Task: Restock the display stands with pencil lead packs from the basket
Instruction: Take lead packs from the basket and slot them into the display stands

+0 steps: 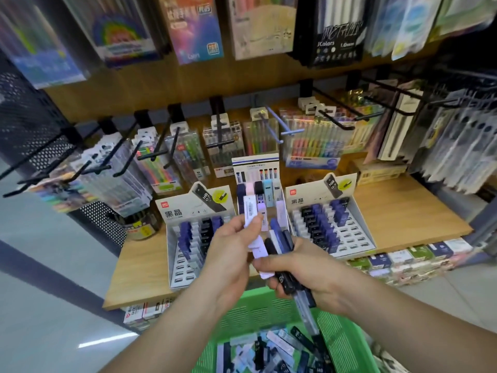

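**Both hands hold lead packs above the basket**

The wooden shelf (403,219) spans the middle of the frame. The green basket (269,313) sits at bottom centre, with loose pencil lead packs (269,351) inside. On the shelf stand the left stand (174,254), right stand (357,232) and centre stand (255,168). In front of them, the right hand (304,267) is clamped round a bunch of dark packs (282,238). The left hand (231,246) pinches a few pale packs (252,211).

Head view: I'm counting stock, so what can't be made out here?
- Middle stand: lower rows hidden behind left hand and its pale packs.
- Dark packs in right hand: count hidden by fingers.
- Green basket: cut off by bottom edge, contents blurred.
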A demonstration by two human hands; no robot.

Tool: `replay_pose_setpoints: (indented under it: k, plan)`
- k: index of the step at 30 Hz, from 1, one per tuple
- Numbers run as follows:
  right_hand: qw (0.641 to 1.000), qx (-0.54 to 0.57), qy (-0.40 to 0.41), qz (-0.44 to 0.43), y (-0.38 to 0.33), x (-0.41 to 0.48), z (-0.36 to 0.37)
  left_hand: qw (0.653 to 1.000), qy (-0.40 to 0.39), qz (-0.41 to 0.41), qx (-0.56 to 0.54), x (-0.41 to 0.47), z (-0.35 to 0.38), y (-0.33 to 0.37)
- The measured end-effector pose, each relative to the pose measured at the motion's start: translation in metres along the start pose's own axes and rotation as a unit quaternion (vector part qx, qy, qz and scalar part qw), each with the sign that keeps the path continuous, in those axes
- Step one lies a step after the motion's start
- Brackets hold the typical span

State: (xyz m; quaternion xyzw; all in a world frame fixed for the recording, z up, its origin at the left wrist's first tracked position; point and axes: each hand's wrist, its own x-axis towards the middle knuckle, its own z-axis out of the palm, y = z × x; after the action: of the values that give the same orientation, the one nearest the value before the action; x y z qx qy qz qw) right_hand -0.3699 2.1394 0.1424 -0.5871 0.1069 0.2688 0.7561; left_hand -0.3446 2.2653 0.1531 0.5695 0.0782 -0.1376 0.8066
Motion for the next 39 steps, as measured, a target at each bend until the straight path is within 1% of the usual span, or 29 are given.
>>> replay_pose_setpoints:
  k: [3, 5, 7, 9, 10, 13, 16, 19, 21, 24, 26, 28, 30, 32, 34, 37, 39]
  plan:
    - [0.999, 0.038, 0.012, 0.007, -0.009, 0.006, -0.005, 0.998, 0.042, 0.008, 0.041, 0.013, -0.014, 0.012]
    - [0.995, 0.097, 0.026, 0.009, -0.015, 0.009, -0.008, 0.995, 0.052, 0.014, 0.088, 0.020, -0.025, 0.021]
    - [0.987, 0.154, 0.045, 0.010, -0.019, 0.012, -0.012, 0.980, 0.028, 0.045, 0.191, 0.023, -0.034, 0.026]
    - [0.982, 0.183, 0.050, 0.007, -0.022, 0.014, -0.017, 0.949, -0.012, 0.082, 0.305, 0.024, -0.040, 0.028]
    - [0.980, 0.195, 0.049, 0.005, -0.023, 0.015, -0.019, 0.934, -0.035, 0.090, 0.343, 0.023, -0.042, 0.028]
    - [0.976, 0.212, 0.043, 0.001, -0.026, 0.017, -0.024, 0.918, -0.085, 0.095, 0.377, 0.018, -0.041, 0.028]
    - [0.985, 0.160, 0.058, -0.011, -0.025, 0.017, -0.024, 0.907, -0.087, 0.118, 0.395, 0.018, -0.039, 0.030]
    - [0.989, 0.119, 0.080, -0.037, -0.022, 0.018, -0.026, 0.913, -0.090, 0.107, 0.384, 0.021, -0.038, 0.030]
    - [0.990, 0.088, 0.097, -0.057, -0.022, 0.019, -0.028, 0.926, -0.061, 0.102, 0.358, 0.022, -0.037, 0.028]
    - [0.989, 0.047, 0.118, -0.077, -0.021, 0.018, -0.031, 0.964, -0.007, 0.094, 0.249, 0.026, -0.034, 0.025]
    - [0.987, 0.026, 0.133, -0.080, -0.020, 0.018, -0.035, 0.980, 0.028, 0.077, 0.180, 0.029, -0.033, 0.021]
    - [0.987, 0.008, 0.145, -0.074, -0.021, 0.017, -0.039, 0.988, 0.036, 0.059, 0.139, 0.032, -0.034, 0.017]
    - [0.984, 0.009, 0.166, -0.065, -0.023, 0.018, -0.045, 0.986, 0.031, 0.057, 0.154, 0.034, -0.035, 0.014]
    - [0.979, 0.023, 0.193, -0.064, -0.029, 0.019, -0.054, 0.970, 0.040, 0.078, 0.227, 0.039, -0.037, 0.015]
    - [0.973, 0.045, 0.215, -0.066, -0.036, 0.020, -0.063, 0.940, 0.057, 0.112, 0.317, 0.049, -0.036, 0.018]
    - [0.969, 0.078, 0.226, -0.068, -0.042, 0.022, -0.070, 0.879, 0.072, 0.172, 0.440, 0.076, -0.026, 0.019]
    - [0.968, 0.088, 0.223, -0.071, -0.045, 0.024, -0.072, 0.835, 0.068, 0.202, 0.507, 0.096, -0.017, 0.015]
